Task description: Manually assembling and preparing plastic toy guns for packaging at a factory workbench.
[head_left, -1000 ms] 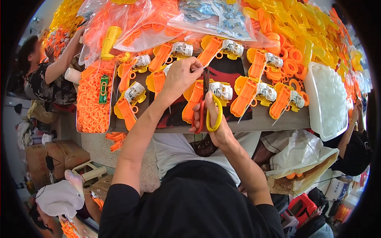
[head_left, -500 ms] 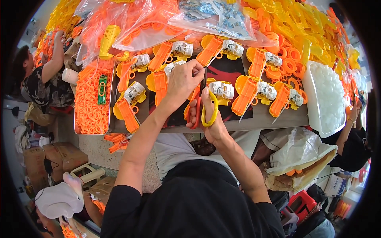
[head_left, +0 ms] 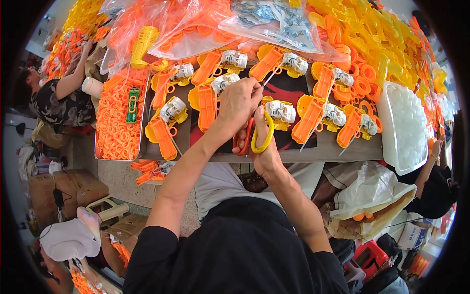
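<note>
While the right hand [head_left: 266, 159] wraps red-and-yellow looped scissors [head_left: 271, 132] near the grey surface's [head_left: 327, 153] front edge, the left hand [head_left: 238, 102] pinches closed, contents unclear. Probably stiff and light, they suit holding by the loops [head_left: 254, 145].

Left: co-worker [head_left: 62, 100], dark patterned top, arm up at orange-and-yellow heap [head_left: 73, 41]. White cylinder [head_left: 92, 87], tilted, near them. Cardboard boxes [head_left: 81, 188] on speckled floor [head_left: 129, 191], pale stool [head_left: 115, 212] just beside. Right: open sack [head_left: 367, 183], orange pieces [head_left: 360, 216] inside; red stool [head_left: 370, 258] lower down; white-and-blue carton [head_left: 411, 236] nearby. Second co-worker [head_left: 434, 193], dark top, far right.
</note>
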A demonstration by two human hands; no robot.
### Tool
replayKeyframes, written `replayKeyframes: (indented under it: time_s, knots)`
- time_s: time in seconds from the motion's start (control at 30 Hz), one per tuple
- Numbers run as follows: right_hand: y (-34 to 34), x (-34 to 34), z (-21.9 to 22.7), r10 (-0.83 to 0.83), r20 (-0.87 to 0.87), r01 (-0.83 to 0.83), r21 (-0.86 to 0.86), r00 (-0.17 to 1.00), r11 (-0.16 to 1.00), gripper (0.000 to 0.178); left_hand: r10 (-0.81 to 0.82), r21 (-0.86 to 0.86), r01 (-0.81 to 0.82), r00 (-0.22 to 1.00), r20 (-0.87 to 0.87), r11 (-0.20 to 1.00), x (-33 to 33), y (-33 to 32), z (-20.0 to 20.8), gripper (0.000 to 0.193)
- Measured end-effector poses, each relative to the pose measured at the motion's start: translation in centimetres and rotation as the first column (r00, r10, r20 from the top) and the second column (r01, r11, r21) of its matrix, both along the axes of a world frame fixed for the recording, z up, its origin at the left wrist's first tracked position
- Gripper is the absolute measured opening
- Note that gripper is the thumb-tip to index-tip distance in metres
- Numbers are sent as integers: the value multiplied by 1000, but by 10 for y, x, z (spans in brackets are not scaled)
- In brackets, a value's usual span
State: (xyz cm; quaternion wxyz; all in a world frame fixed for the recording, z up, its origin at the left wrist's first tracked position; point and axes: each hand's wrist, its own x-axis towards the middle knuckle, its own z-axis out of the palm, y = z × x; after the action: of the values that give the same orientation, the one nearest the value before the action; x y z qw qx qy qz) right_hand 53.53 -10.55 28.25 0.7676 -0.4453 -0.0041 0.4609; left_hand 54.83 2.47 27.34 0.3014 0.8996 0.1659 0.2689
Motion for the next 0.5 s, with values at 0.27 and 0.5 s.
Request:
replayKeyframes:
  time_s: [0.27, 0.5]
  knots:
    - [-21, 5, 4, -7, 186, 37, -159, 982, 987, 57, 55, 129, -94, 959, 278, 987, -22, 37, 1, 11]
    - [-32, 30, -13, 93, 388, 13, -264, 917, 965, 66, 183, -2, -200, 893, 410, 980, -38, 24, -28, 8]
